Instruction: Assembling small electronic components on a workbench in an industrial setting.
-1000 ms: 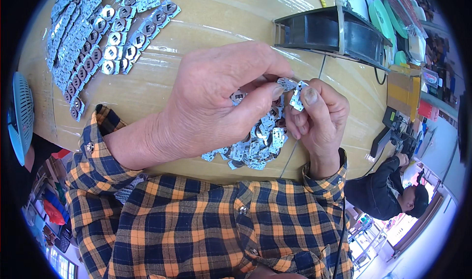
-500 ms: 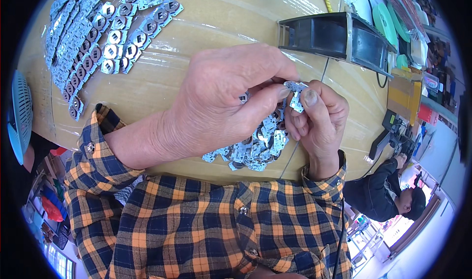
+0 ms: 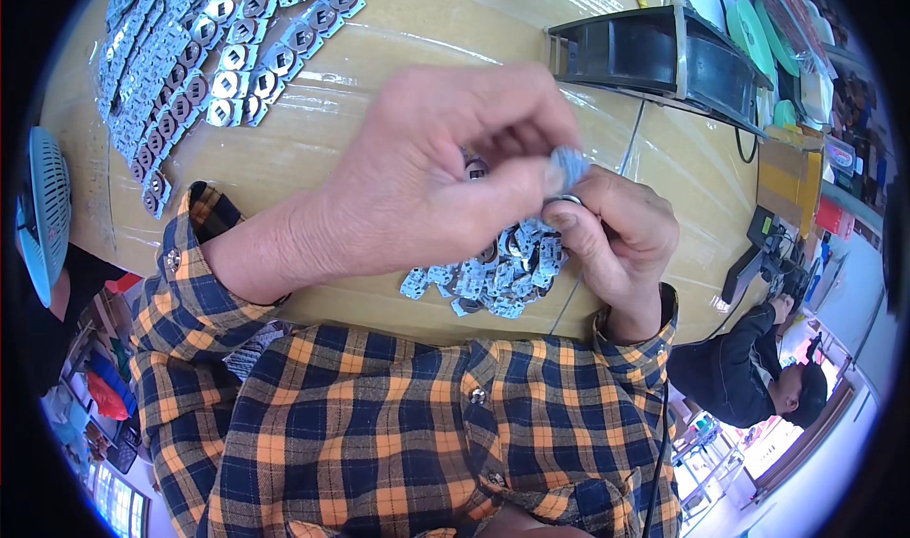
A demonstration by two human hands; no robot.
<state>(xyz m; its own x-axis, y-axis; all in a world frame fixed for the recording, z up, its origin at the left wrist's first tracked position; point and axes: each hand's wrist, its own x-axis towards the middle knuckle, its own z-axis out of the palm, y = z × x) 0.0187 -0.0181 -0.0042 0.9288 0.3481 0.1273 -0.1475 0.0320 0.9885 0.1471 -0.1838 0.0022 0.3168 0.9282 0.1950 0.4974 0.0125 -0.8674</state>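
Note:
In front of my chest, my left hand (image 3: 441,173) has its thumb and forefinger pinched on a small pale-blue circuit board (image 3: 569,166), smeared by motion. Close beside it, my right hand (image 3: 621,239) is closed, thumb against forefinger. A thin round metal disc (image 3: 566,199) shows its edge at the right fingertips, just under the board. Whether board and disc touch I cannot tell. Beneath both hands lies a loose heap of similar circuit boards (image 3: 502,277), partly hidden by the left hand.
Many circuit boards with round discs (image 3: 171,73) lie in overlapping rows at the far left of the brown table (image 3: 427,36). A black slotted holder (image 3: 654,54) stands at the far right, with green reels (image 3: 749,40) behind. A person in dark clothes (image 3: 735,367) is at right.
The board has turned and blurred at my left fingertips. My right fingers no longer hold its near face; a round disc edge now shows there. The view has shifted slightly.

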